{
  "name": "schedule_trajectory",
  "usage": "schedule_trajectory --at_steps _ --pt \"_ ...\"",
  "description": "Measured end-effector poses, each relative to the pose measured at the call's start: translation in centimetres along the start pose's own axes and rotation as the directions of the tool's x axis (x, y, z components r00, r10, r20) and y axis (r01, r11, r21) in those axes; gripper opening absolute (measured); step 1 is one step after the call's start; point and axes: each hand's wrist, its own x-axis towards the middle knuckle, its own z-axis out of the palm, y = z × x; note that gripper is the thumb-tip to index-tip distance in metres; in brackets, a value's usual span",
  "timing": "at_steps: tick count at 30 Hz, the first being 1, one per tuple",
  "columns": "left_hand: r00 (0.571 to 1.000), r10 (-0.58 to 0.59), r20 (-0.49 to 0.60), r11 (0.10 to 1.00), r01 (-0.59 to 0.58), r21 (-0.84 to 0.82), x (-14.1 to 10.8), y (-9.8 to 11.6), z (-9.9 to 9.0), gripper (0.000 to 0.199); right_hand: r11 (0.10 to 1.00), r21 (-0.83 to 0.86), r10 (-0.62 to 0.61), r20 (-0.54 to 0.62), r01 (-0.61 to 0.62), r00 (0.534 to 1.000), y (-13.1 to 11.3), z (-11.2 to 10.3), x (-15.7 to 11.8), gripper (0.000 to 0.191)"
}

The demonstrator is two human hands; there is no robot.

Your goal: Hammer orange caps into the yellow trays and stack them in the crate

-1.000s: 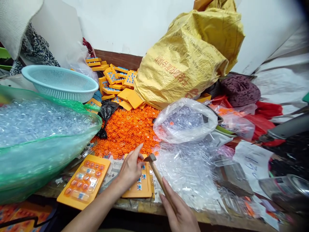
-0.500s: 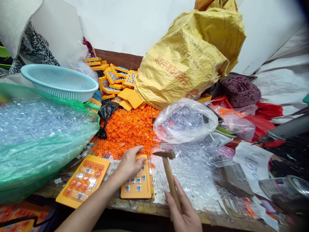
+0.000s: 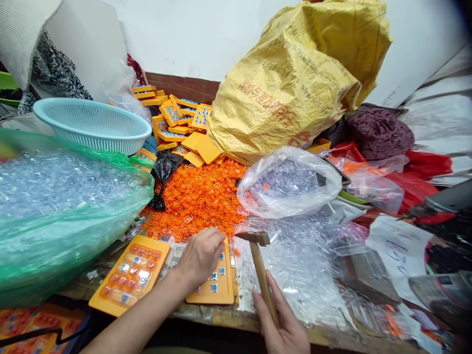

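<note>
My right hand (image 3: 280, 322) grips the wooden handle of a hammer (image 3: 262, 275), its metal head raised near the right edge of an orange panel. That panel (image 3: 217, 290) lies flat at the table's front edge and carries small blue-and-silver square pieces. Over its upper left part is my left hand (image 3: 203, 258), with fingers curled together. Whatever they pinch, if anything, is hidden. To the left lies a second orange panel (image 3: 129, 275), fitted with orange rings and clear covers. Just beyond my left hand spreads a heap of small orange rings (image 3: 199, 196).
A green bag (image 3: 66, 236) of clear plastic pieces bulges at left, below a blue basket (image 3: 96, 125). More orange panels (image 3: 180, 120) are piled behind. A yellow sack (image 3: 280, 93), a white bag (image 3: 291, 206) and loose clear pieces (image 3: 295, 265) occupy the right.
My left hand has curled its outstretched fingers and covers more of the panel's left side. The hammer stays raised in my right hand. The view has shifted slightly.
</note>
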Motion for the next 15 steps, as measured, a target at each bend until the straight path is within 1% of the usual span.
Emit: schedule_trajectory --at_steps 3,6,9,11,15 --pt "0.999 0.049 -0.02 0.999 -0.049 0.01 -1.9 0.8 0.8 0.02 0.997 -0.012 -0.077 0.006 0.077 0.997 0.1 -0.2 -0.2 0.039" --pt "0.997 0.068 -0.035 0.998 -0.068 0.002 -3.0 1.2 1.4 0.022 0.986 -0.011 -0.168 0.01 0.168 0.986 0.4 -0.6 -0.5 0.034" --pt "0.996 0.081 -0.026 0.997 -0.081 -0.008 -3.4 1.2 1.5 0.024 0.97 -0.026 -0.24 0.025 0.241 0.97 0.8 -0.9 -0.6 0.035" --pt "0.997 0.074 -0.027 0.997 -0.074 -0.028 -3.5 1.1 1.4 0.027 0.964 -0.033 -0.262 0.039 0.263 0.964 1.0 -1.0 -0.5 0.035" --pt "0.998 0.011 -0.055 0.996 -0.016 -0.087 -3.3 1.1 1.6 0.031 0.96 -0.043 -0.272 0.071 0.276 0.96 1.1 -1.4 -0.6 0.035"
